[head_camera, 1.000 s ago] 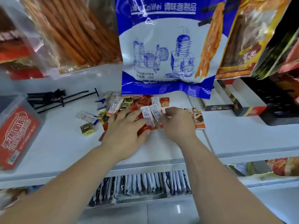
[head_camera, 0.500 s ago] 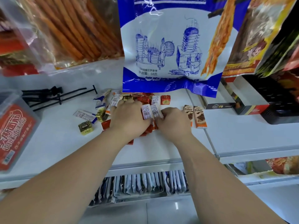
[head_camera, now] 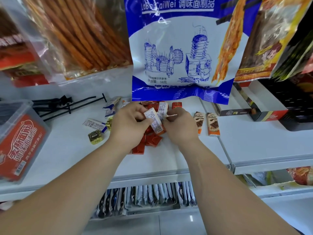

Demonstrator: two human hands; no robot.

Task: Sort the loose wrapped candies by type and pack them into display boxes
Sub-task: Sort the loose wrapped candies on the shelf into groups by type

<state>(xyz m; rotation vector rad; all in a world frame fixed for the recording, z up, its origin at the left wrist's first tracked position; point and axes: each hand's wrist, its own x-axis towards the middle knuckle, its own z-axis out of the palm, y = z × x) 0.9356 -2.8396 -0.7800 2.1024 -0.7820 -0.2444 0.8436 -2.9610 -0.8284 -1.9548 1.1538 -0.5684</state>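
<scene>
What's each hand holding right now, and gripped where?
Left hand grips a white-labelled packet by its left end, above the red pile. Right hand pinches a thin packet seen edge-on; the exact spot cannot be told.

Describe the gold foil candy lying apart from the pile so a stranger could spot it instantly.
Find the blue-and-white bag hanging over the white shelf; the pile of red candies lies beneath it. Left of the left hand, nearer the shelf's front edge, sits the gold foil candy: a square with a dark label, unlike the flat red ones.
</scene>
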